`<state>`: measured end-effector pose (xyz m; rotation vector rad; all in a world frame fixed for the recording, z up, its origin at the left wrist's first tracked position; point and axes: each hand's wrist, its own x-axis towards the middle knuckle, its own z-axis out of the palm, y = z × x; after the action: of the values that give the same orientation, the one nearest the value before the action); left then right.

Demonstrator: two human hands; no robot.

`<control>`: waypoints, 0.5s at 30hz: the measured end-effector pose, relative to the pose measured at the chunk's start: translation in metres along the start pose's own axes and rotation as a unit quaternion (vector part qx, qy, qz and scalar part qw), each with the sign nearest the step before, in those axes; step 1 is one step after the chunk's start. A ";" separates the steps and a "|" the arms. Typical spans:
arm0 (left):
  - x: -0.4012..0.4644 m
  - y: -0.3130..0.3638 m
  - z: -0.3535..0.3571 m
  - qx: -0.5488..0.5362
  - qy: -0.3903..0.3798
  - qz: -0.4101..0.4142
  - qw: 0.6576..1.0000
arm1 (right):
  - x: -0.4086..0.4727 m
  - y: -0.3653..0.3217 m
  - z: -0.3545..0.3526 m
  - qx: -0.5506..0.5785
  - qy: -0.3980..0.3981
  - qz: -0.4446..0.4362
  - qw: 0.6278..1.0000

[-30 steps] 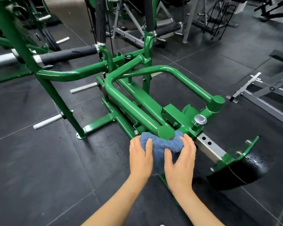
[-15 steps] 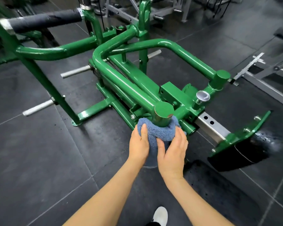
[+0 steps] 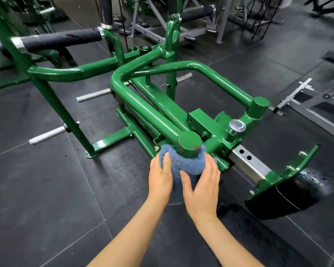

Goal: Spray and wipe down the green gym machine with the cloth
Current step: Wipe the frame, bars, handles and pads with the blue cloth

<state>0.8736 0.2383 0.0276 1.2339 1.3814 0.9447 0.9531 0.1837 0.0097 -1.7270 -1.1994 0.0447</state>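
A person's two bare hands hold a blue cloth [image 3: 181,163] wrapped around the lower part of a short capped tube [image 3: 189,144] at the near end of a green gym machine [image 3: 152,114], seen from a head-worn camera looking down. The left hand [image 3: 160,177] cups the cloth from the left, its fingers curved over the terry fabric; the right hand [image 3: 202,185] presses it from the right, fingers fairly straight and the thumb [image 3: 187,182] laid against the cloth's front. Both hands are in contact with the cloth — neither is free — and the fabric bunches just below the tube's flat green cap, hanging a little way down between the palms.

The machine's thick green tubes run away from the hands and bend into a loop, ending at a second capped post [image 3: 258,107] to the right. Between the two posts stands a chrome knob [image 3: 237,126] on a green block. A square steel bar with holes [image 3: 245,160] extends from the block toward the lower right, where a green plate [image 3: 283,174] carries a black pad [image 3: 283,201] beneath it. Black foam-covered bars [image 3: 62,40] cross the upper left, and bare steel pegs [image 3: 46,134] stick out from the frame near the floor. The machine stands on dark rubber floor tiles [image 3: 46,199]; grey equipment frames [image 3: 308,105] lie to the right and in the background — details there are too blurred to tell.
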 end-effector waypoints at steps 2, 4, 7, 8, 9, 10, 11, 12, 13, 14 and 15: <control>0.003 -0.015 0.003 -0.024 0.009 -0.014 1.000 | -0.009 0.013 0.010 0.008 0.013 -0.004 1.000; 0.007 -0.020 0.007 -0.036 0.023 -0.012 0.999 | -0.008 0.017 0.017 0.018 0.034 0.000 0.999; 0.002 -0.028 0.009 -0.025 0.044 0.002 0.999 | -0.018 0.018 0.017 0.016 0.038 0.007 0.999; -0.002 -0.031 0.009 -0.019 0.052 0.012 0.998 | -0.024 0.021 0.017 0.018 0.030 0.011 0.999; -0.007 -0.038 0.008 -0.007 0.053 0.018 0.998 | -0.031 0.027 0.017 0.017 0.011 0.021 1.000; -0.011 -0.048 0.009 0.009 0.047 0.012 0.999 | -0.038 0.035 0.018 0.017 -0.018 0.045 0.999; -0.015 -0.060 0.009 0.021 0.035 -0.006 0.999 | -0.046 0.045 0.019 0.020 -0.047 0.078 0.996; -0.019 -0.071 0.009 0.030 0.026 -0.024 0.999 | -0.052 0.055 0.018 0.029 -0.069 0.111 0.991; -0.024 -0.080 0.009 0.043 0.021 -0.030 0.998 | -0.057 0.063 0.016 0.036 -0.082 0.133 0.987; -0.028 -0.084 0.008 0.055 0.028 -0.027 0.998 | -0.061 0.068 0.012 0.044 -0.083 0.138 0.986; -0.031 -0.083 0.008 0.057 0.042 -0.012 0.997 | -0.062 0.069 0.007 0.054 -0.074 0.126 0.988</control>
<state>0.8646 0.1930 -0.0488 1.2720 1.5306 0.9210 0.9647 0.1425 -0.0727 -1.7934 -1.0556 0.3892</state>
